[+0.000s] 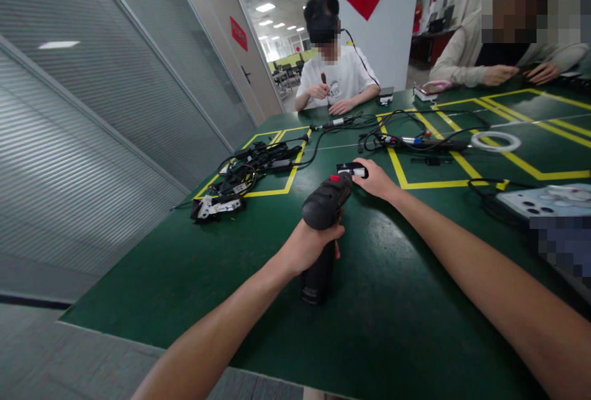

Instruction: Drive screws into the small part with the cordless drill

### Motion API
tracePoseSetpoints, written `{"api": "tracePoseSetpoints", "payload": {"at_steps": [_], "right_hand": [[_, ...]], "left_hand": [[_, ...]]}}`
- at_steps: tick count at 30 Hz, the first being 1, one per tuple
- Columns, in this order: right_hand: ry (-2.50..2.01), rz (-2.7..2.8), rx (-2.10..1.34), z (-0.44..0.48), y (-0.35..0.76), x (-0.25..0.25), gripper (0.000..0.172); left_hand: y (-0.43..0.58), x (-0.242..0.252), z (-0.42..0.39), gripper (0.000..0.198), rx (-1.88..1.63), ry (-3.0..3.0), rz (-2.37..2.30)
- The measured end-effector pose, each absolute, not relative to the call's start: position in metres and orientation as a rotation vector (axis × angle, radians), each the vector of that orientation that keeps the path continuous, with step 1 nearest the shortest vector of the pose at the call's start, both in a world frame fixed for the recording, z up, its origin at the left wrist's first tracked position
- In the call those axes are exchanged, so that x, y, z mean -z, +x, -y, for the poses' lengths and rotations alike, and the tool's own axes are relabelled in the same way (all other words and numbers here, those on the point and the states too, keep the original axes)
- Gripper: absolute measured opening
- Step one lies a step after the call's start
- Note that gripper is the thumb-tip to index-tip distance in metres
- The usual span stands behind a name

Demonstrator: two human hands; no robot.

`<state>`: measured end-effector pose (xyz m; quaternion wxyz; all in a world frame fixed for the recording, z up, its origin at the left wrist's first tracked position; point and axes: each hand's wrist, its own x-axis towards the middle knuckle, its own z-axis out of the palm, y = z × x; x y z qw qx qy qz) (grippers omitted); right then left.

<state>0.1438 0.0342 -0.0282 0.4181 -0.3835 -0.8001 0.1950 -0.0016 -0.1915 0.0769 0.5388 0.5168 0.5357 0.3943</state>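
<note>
A black cordless power drill (325, 203) with a red switch on top is in the middle of the view, its front end pointing away from me. My left hand (309, 245) is wrapped round its handle. Just beyond the drill's front end, my right hand (375, 180) grips a small black and white part (354, 170) from its right side. The drill's front end overlaps that part in view, and whether they touch I cannot tell. Both hands are over the green table (369, 301).
Tangled black cables (258, 163) and a black and white piece (217, 206) lie at the left. More cables and a white tube ring (496, 141) are at the right, near a white case (549, 200). Two people sit across the table.
</note>
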Motion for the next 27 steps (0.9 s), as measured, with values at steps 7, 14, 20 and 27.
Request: {"api": "tracePoseSetpoints", "payload": {"at_steps": [7,14,20,27], "right_hand": [[-0.968,2.005,-0.486,-0.0348,0.1439,0.0292,0.046],[-0.963,2.004,-0.483,-0.0348,0.1435,0.0290,0.045],[-0.971,2.010,-0.493,-0.0361,0.1439,0.0303,0.046],[-0.954,2.009,-0.474,-0.0368,0.1437,0.0312,0.044]], "left_hand": [[-0.0019,-0.0756,0.1915,0.021,-0.930,1.261,-1.262],[-0.0018,-0.0759,0.1908,0.023,-0.933,1.257,-1.274],[-0.0018,-0.0767,0.1905,0.018,-0.906,1.273,-1.297],[-0.0015,-0.0778,0.1917,0.020,-0.908,1.238,-1.309]]}}
